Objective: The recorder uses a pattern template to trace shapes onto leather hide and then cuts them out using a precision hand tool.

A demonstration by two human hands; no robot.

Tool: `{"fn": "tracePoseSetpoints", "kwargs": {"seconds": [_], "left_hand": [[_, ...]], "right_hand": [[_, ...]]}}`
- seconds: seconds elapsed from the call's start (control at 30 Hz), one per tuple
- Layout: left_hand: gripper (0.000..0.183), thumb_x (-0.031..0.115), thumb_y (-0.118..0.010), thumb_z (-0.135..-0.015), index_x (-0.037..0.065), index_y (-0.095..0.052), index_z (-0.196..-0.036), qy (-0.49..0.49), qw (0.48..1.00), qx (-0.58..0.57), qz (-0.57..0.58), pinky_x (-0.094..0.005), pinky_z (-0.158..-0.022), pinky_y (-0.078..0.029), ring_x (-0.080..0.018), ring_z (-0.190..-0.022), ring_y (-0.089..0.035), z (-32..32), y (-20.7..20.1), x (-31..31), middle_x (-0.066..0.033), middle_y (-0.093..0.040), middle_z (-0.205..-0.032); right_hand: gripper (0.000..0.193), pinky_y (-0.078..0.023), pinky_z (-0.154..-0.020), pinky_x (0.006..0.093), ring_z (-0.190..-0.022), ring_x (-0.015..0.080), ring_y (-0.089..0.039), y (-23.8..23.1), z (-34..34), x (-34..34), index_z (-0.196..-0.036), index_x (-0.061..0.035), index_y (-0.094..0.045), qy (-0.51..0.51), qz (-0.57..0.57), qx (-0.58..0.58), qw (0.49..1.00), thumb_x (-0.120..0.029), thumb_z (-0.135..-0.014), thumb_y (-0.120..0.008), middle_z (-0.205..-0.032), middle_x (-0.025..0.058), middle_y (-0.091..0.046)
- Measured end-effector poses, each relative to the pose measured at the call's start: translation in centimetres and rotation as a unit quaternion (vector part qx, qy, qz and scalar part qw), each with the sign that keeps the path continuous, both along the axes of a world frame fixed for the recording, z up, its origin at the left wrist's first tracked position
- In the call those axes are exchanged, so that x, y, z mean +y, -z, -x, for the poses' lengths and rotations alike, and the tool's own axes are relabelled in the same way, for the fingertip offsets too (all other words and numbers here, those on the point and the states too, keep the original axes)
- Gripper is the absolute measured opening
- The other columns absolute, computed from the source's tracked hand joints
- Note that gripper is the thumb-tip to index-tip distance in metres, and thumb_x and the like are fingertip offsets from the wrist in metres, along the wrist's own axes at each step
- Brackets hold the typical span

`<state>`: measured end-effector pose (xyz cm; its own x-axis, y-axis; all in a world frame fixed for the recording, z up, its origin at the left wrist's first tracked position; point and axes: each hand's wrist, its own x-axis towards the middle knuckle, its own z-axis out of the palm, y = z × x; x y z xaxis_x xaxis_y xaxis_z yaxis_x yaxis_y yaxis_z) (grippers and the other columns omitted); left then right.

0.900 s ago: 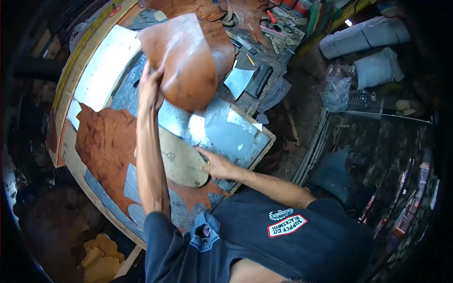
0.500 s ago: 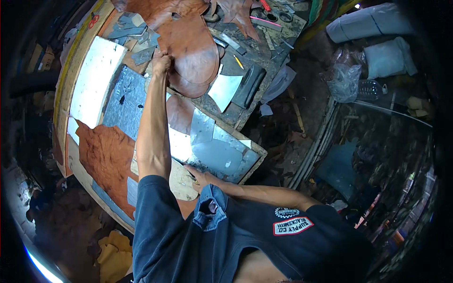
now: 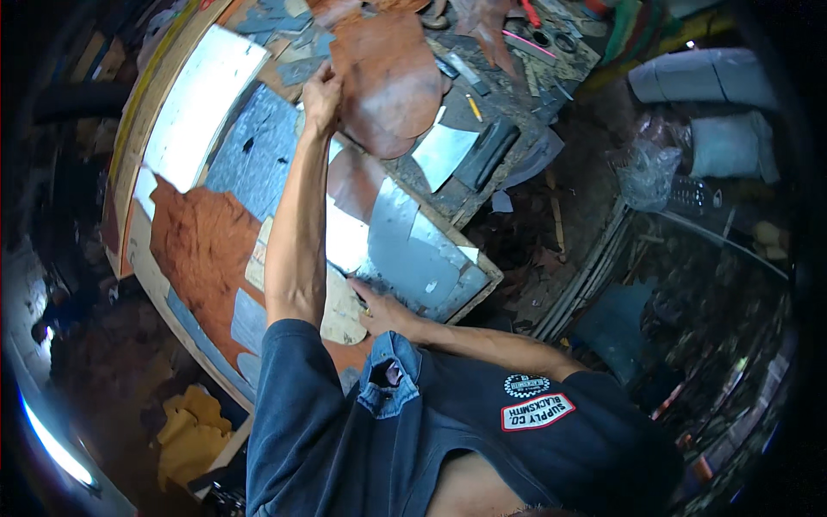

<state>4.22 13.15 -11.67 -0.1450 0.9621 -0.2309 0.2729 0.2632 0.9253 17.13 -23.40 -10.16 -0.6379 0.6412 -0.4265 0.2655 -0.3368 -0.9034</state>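
My left hand [image 3: 321,96] reaches to the far side of the worktable, fingers closed on the left edge of a large brown leather piece [image 3: 388,86]. This piece has a rounded near end and lies among other scraps. Close to my body, my right hand [image 3: 379,312] is closed around a small dark object, too hidden to name. It rests beside a cream-coloured flat panel with rounded corners [image 3: 341,317], which my left forearm partly covers. A darker, mottled brown hide [image 3: 202,258] lies left of that forearm.
Grey metal-like sheets [image 3: 413,258] cover the table's near right. A white board [image 3: 194,112] lies on the left. Farther right are a pale sheet [image 3: 444,153], a black block-like tool [image 3: 489,153] and a yellow pencil [image 3: 474,108]. Plastic-wrapped bundles [image 3: 732,146] stand beyond.
The view has shifted, so the table appears farther right and higher. My left hand and the brown leather have moved slightly away from me; my right hand stays beside the cream panel.
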Motion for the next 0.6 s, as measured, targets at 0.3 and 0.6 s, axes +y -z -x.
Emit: {"fn": "tracePoseSetpoints", "kwargs": {"seconds": [0.3, 0.6], "left_hand": [[0.039, 0.015, -0.056, -0.096, -0.007, -0.054, -0.128, -0.165, 0.949, 0.146, -0.226, -0.0305, -0.098, -0.043, -0.0198, -0.113, -0.059, 15.1, -10.0, -23.2, -0.0161, -0.062, -0.124], [0.04, 0.017, -0.056, -0.094, -0.003, -0.055, -0.128, -0.207, 0.913, 0.342, -0.083, -0.0451, -0.11, -0.031, -0.0397, -0.13, -0.042, 18.1, 0.7, -50.5, -0.0244, -0.049, -0.136]], "right_hand": [[0.052, -0.044, -0.042, 0.022, -0.053, 0.011, -0.059, -1.6, -1.5, 2.2, -0.141, 0.001, -0.036, 0.122, 0.169, 0.091, 0.974, -0.005, -0.091, -0.05, -0.079, 0.0044, -0.057], [0.045, -0.043, -0.036, 0.0245, -0.046, 0.0143, -0.057, -6.1, -1.1, 18.1, -0.127, -0.0056, -0.048, 0.303, -0.008, 0.153, 0.941, 0.002, -0.083, -0.051, -0.074, 0.0083, -0.062]]}}
